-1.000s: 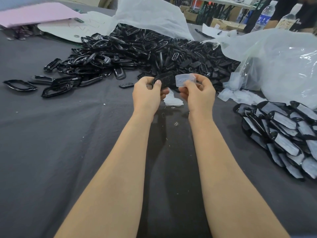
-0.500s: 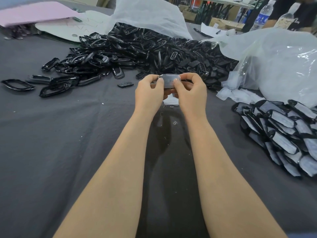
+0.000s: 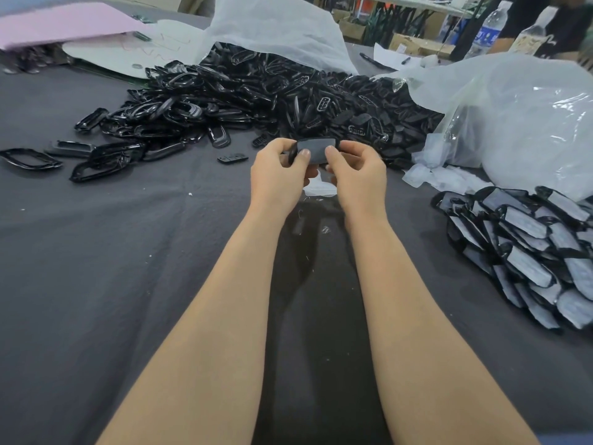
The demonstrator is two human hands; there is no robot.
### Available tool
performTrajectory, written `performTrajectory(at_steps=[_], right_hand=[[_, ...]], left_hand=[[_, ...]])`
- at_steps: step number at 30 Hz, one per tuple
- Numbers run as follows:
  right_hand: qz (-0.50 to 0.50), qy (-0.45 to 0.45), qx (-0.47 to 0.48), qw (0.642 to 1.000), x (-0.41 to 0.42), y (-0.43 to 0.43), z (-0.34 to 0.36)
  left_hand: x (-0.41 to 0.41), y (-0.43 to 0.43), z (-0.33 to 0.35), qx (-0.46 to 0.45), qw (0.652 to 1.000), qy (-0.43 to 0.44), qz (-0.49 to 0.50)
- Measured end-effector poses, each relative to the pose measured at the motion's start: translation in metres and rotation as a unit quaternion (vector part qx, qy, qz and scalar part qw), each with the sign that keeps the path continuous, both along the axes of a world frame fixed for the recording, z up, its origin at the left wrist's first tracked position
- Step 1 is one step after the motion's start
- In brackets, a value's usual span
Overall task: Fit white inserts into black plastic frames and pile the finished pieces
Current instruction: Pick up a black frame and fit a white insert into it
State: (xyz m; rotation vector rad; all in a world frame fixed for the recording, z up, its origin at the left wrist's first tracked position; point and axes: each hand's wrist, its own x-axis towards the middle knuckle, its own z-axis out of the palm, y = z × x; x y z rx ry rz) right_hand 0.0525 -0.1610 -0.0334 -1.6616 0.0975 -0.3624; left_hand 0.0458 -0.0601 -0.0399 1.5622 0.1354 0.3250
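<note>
Both hands hold one black plastic frame (image 3: 316, 150) with a pale insert lying in it, above the dark cloth. My left hand (image 3: 277, 179) grips its left end, thumb on its face. My right hand (image 3: 357, 176) grips its right end, thumb pressing on the insert. A big heap of loose black frames (image 3: 256, 101) lies just beyond the hands. To the right sits a pile of finished pieces (image 3: 526, 252), black rims with white faces. A few white inserts (image 3: 317, 187) lie on the cloth under the hands.
A large clear plastic bag (image 3: 519, 123) bulges at the right, with loose white inserts (image 3: 442, 176) spilling from it. Another white bag (image 3: 276, 27) drapes over the heap. Stray frames (image 3: 30, 157) lie at the left. A pink sheet (image 3: 61, 25) and water bottles (image 3: 487, 27) are at the back.
A second ago my right hand held the white insert apart from the frame in my left hand. The hands came together and the insert now lies in the frame, both thumbs on it.
</note>
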Motion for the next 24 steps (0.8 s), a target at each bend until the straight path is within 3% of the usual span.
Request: performTrajectory(at_steps=[3,10,19,24], right_hand=[[0.039,0.014,0.040,0.998,0.0007,-0.0005,0.0007],[0.031,0.022,0.032,0.999,0.0025,-0.0022,-0.0016],[0.047,0.051,0.108,0.992,0.0053,-0.0020,-0.0031],[0.029,0.039,0.081,0.996,0.0072,-0.0029,-0.0050]], left_hand=[[0.0004,-0.0001,-0.0004,-0.007,1.000,0.004,-0.008],[-0.0002,-0.0012,0.0014,-0.003,1.000,0.022,-0.019],[-0.0012,-0.0005,0.0021,0.016,0.999,0.024,-0.022],[-0.0015,-0.0030,0.0019,0.029,0.999,0.025,-0.026]])
